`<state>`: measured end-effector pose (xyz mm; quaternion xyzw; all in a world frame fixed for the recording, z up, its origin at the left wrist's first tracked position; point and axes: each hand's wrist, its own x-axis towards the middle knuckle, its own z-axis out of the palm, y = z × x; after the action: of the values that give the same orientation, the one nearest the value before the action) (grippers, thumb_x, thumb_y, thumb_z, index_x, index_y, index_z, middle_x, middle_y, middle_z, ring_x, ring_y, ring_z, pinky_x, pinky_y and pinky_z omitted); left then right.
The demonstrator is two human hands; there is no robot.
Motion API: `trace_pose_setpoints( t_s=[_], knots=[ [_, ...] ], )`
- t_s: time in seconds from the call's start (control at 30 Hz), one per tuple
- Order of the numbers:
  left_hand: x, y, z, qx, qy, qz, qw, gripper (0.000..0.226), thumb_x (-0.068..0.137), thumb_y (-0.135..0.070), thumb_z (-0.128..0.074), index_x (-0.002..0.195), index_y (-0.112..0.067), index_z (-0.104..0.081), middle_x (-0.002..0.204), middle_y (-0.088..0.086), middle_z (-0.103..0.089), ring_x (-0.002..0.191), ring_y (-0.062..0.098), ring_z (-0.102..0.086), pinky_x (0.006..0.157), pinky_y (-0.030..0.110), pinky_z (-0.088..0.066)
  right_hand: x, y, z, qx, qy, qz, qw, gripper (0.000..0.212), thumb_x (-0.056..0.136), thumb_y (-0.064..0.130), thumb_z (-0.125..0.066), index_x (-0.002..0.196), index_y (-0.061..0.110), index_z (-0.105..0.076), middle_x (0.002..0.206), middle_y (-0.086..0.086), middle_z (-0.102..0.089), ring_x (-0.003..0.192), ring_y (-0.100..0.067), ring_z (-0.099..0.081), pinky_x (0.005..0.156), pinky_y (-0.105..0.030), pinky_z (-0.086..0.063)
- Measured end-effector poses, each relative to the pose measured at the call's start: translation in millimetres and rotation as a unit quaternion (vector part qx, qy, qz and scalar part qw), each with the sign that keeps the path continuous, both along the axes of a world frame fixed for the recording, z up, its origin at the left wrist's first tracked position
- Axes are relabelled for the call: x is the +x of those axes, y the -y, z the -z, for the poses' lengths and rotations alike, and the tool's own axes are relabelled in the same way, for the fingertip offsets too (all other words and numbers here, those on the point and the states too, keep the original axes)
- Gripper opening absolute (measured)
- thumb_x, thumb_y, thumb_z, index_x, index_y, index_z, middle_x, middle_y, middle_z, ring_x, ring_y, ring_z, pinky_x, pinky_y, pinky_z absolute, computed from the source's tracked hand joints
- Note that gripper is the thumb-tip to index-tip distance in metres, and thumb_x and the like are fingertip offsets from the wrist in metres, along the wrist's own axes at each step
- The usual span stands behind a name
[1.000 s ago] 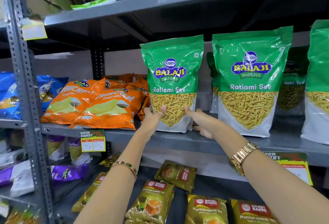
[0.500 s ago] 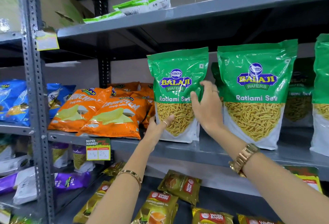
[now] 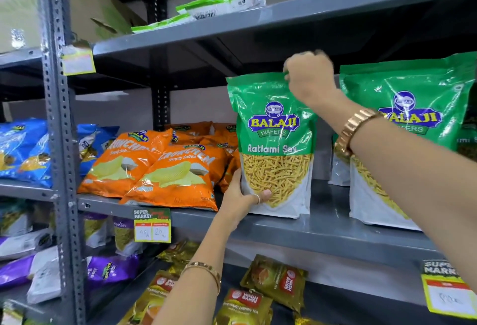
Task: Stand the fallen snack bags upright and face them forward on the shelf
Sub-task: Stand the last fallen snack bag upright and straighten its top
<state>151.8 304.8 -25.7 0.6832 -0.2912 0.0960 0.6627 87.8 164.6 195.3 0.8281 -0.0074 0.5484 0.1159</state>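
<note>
A green Ratlami Sev bag point(image 3: 273, 141) stands upright on the grey middle shelf point(image 3: 322, 231), its label facing me. My left hand point(image 3: 244, 198) grips its lower left corner, thumb on the front. My right hand point(image 3: 308, 76) pinches the bag's top right edge. To the right a second green Sev bag point(image 3: 413, 107) stands upright, partly hidden by my right forearm. To the left, several orange Crunchem chip bags point(image 3: 165, 169) lie flat and overlapping on the same shelf.
Blue chip bags point(image 3: 23, 149) lie in the neighbouring bay beyond the grey upright post point(image 3: 59, 143). Green and white packets point(image 3: 227, 1) lie on the top shelf. Tea packets point(image 3: 273, 280) and purple bags point(image 3: 111, 270) fill the lower shelf. A price tag point(image 3: 152, 225) hangs on the shelf's front edge.
My right hand rose from the Sev bag's lower right side to its top right edge. My left hand stayed at the lower left corner. The view shifted closer and left.
</note>
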Motion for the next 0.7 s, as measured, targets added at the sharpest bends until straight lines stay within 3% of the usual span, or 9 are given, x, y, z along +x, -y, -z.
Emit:
trace_pose_setpoints(
  t_s=[0.07,0.2,0.4,0.53,0.6,0.7],
  knots=[
    [-0.7,0.5,-0.7,0.009,0.003,-0.011,1.0,0.066,0.069,-0.013,-0.077,0.118,-0.037,-0.039,0.11,-0.02,-0.055,0.109,0.01,-0.053,0.094,0.025,-0.039,-4.5,2.0,-10.1,0.021,0.034,-0.022,0.999,0.019,0.085,0.013,-0.059,0.099,0.013,-0.071,0.103,-0.016,-0.072,0.1,-0.034,-0.063,0.097,-0.039,-0.037],
    [-1.3,1.2,-0.3,0.021,0.009,-0.017,1.0,0.07,0.07,-0.016,-0.076,0.129,-0.031,-0.039,0.108,-0.023,-0.054,0.104,0.003,-0.052,0.09,0.019,-0.038,-4.9,8.6,-0.6,0.041,0.047,-0.053,0.997,0.023,0.085,0.007,-0.055,0.098,0.016,-0.072,0.098,-0.01,-0.075,0.099,-0.031,-0.062,0.095,-0.038,-0.033],
    [-1.2,1.3,-1.6,0.02,-0.016,-0.012,1.0,0.073,0.071,-0.014,-0.076,0.132,-0.024,-0.038,0.119,-0.008,-0.055,0.116,0.016,-0.051,0.099,0.029,-0.039,-3.3,7.1,3.9,0.029,0.047,-0.08,0.995,0.024,0.087,0.008,-0.054,0.104,0.015,-0.07,0.101,-0.011,-0.073,0.103,-0.031,-0.06,0.092,-0.038,-0.034],
    [-2.0,-0.2,-1.2,0.005,-0.021,-0.006,1.0,0.071,0.069,-0.016,-0.077,0.129,-0.028,-0.04,0.126,-0.004,-0.055,0.117,0.016,-0.052,0.095,0.027,-0.04,-8.7,7.3,16.1,0.003,0.091,-0.105,0.99,0.03,0.087,0.0,-0.049,0.111,0.01,-0.064,0.105,-0.013,-0.069,0.103,-0.033,-0.057,0.087,-0.038,-0.039],
    [-2.9,-0.9,-1.2,-0.002,-0.027,-0.007,1.0,0.078,0.067,-0.019,-0.079,0.133,-0.025,-0.037,0.133,-0.002,-0.054,0.119,0.016,-0.052,0.097,0.028,-0.042,-14.3,9.3,24.2,-0.013,0.114,-0.115,0.987,0.031,0.086,-0.003,-0.048,0.112,0.01,-0.062,0.105,-0.013,-0.069,0.1,-0.033,-0.057,0.084,-0.038,-0.04],
    [-9.3,-0.3,-2.4,-0.004,-0.026,-0.034,0.999,0.102,0.061,-0.034,-0.081,0.144,-0.023,-0.024,0.145,0.0,-0.043,0.131,0.02,-0.042,0.112,0.041,-0.033,-26.8,12.3,39.9,-0.026,0.137,-0.135,0.981,0.029,0.084,-0.004,-0.05,0.107,0.005,-0.065,0.098,-0.017,-0.07,0.092,-0.034,-0.061,0.078,-0.039,-0.044]
  ],
)
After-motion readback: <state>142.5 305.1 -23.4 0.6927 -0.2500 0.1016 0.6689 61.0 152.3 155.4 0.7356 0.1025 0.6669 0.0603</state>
